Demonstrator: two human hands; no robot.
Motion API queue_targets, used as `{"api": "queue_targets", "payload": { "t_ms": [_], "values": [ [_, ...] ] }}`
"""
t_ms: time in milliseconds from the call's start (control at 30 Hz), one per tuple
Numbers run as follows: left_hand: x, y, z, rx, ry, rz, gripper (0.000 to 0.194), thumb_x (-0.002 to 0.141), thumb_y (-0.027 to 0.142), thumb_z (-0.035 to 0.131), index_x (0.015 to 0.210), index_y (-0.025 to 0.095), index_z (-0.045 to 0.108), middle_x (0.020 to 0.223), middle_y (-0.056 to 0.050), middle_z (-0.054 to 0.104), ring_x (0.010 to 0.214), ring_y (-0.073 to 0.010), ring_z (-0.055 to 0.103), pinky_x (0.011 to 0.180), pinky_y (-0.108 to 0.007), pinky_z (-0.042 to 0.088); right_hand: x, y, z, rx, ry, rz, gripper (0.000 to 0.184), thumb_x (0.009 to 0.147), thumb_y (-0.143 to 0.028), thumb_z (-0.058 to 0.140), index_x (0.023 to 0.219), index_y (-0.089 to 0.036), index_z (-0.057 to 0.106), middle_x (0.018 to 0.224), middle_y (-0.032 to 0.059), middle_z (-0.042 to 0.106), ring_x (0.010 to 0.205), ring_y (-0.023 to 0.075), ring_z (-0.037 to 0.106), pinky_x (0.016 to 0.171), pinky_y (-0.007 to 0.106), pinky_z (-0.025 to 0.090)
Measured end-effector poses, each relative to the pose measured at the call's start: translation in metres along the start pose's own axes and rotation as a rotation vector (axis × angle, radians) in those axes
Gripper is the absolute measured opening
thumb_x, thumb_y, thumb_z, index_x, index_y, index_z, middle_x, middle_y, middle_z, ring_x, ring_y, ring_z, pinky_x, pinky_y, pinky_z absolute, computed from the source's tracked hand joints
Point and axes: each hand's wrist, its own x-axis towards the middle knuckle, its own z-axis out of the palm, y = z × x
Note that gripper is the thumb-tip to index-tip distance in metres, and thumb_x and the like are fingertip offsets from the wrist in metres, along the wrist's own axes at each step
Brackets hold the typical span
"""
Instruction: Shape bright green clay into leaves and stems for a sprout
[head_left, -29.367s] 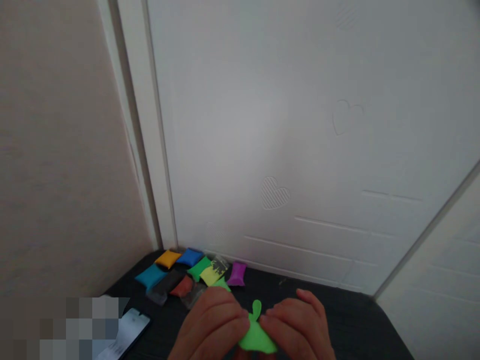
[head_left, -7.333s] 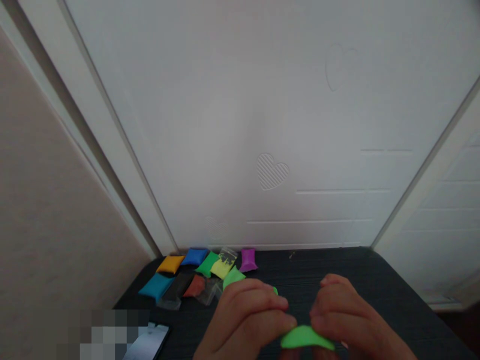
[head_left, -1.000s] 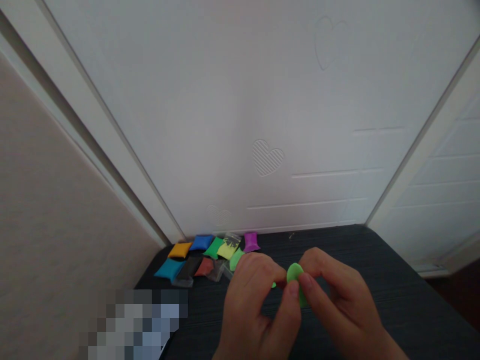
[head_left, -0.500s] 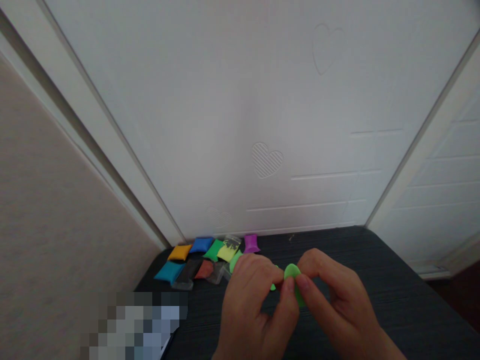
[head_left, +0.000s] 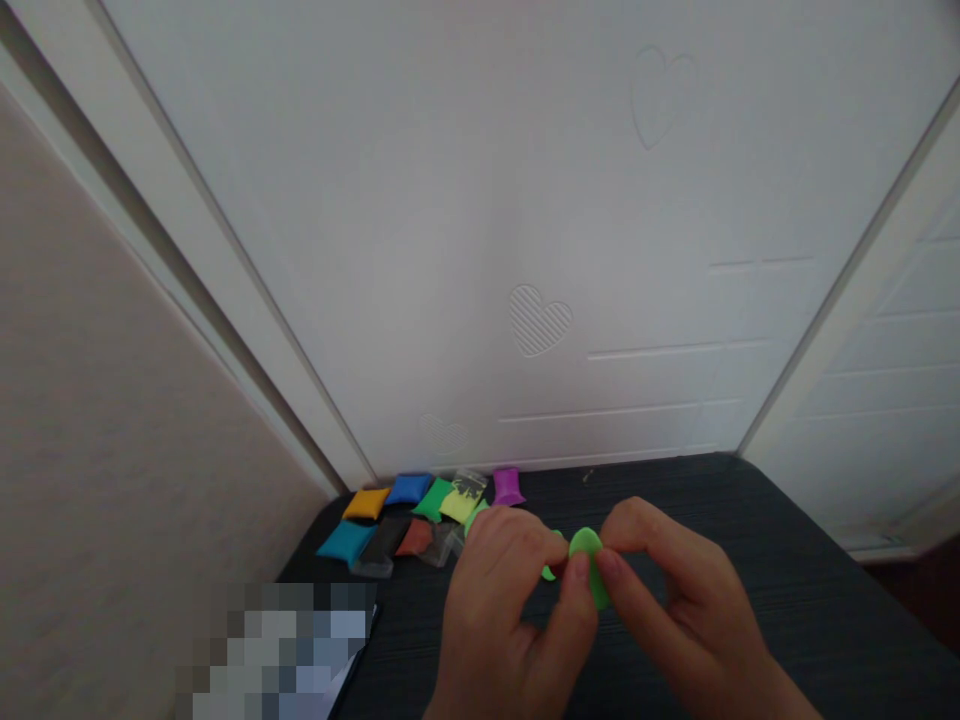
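Between my two hands is a flattened piece of light green modelling clay (head_left: 587, 543), held above the dark table. My left hand (head_left: 517, 610) pinches its left side between thumb and fingers. On the other side, the thumb and forefinger of my right hand (head_left: 675, 590) grip its right edge. More light green clay (head_left: 553, 572) shows behind my left fingers, mostly hidden. Another light green piece (head_left: 475, 514) peeks out past my left knuckles, beside the packets.
On the dark table (head_left: 750, 540), small clay packets lie at the back left: orange (head_left: 366, 503), blue (head_left: 409, 489), teal (head_left: 346, 541), purple (head_left: 508, 487) and several others. A blurred-out flat object (head_left: 315, 650) is at the front left. A white panel (head_left: 420, 250) with hearts rises behind.
The view has shifted slightly, so the packets and panel sit a little farther right. Both hands keep their pinch on the green clay, almost unmoved.
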Motion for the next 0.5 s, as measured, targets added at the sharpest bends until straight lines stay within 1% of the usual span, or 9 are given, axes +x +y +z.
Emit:
{"api": "queue_targets", "payload": {
  "t_ms": [167, 267, 367, 500],
  "values": [
    [0.001, 0.0014, -0.0008, -0.002, -0.007, -0.011, 0.013, 0.075, 0.012, 0.05, 0.063, 0.016, 0.05, 0.06, 0.0, 0.051, 0.061, -0.0122, 0.049, 0.061, -0.027, 0.039, -0.0008, 0.0028, 0.0016, -0.081, 0.042, -0.034, 0.01, 0.077, -0.015, 0.051, 0.067, -0.017, 0.052, 0.061, -0.0006, 0.054, 0.06, 0.0113, 0.051, 0.056, 0.025, 0.038],
    [0.0008, 0.0015, -0.0003, -0.014, -0.015, -0.011, 0.008, 0.073, 0.011, 0.054, 0.066, 0.015, 0.054, 0.064, 0.0, 0.055, 0.064, -0.0123, 0.052, 0.063, -0.027, 0.04, -0.0007, 0.0065, 0.0027, -0.144, 0.091, -0.065, 0.006, 0.075, -0.013, 0.053, 0.071, -0.018, 0.055, 0.064, 0.0001, 0.056, 0.063, 0.0122, 0.052, 0.058, 0.027, 0.038],
    [0.0004, -0.0003, 0.0011, 0.037, 0.028, -0.005, 0.005, 0.072, 0.011, 0.057, 0.073, 0.016, 0.058, 0.07, -0.001, 0.059, 0.069, -0.0134, 0.054, 0.067, -0.028, 0.041, -0.001, 0.0091, 0.0032, -0.176, 0.116, -0.096, 0.005, 0.075, -0.013, 0.055, 0.076, -0.018, 0.056, 0.067, 0.0008, 0.058, 0.065, 0.013, 0.053, 0.06, 0.028, 0.038],
    [-0.0007, -0.0034, 0.0024, 0.093, 0.073, 0.04, 0.009, 0.072, 0.01, 0.059, 0.077, 0.017, 0.06, 0.072, -0.001, 0.06, 0.071, -0.0136, 0.054, 0.067, -0.028, 0.042, -0.002, 0.0095, 0.0034, -0.183, 0.109, -0.111, 0.009, 0.075, -0.014, 0.056, 0.082, -0.019, 0.057, 0.071, 0.0012, 0.06, 0.067, 0.0138, 0.053, 0.06, 0.029, 0.038]
  ]
}}
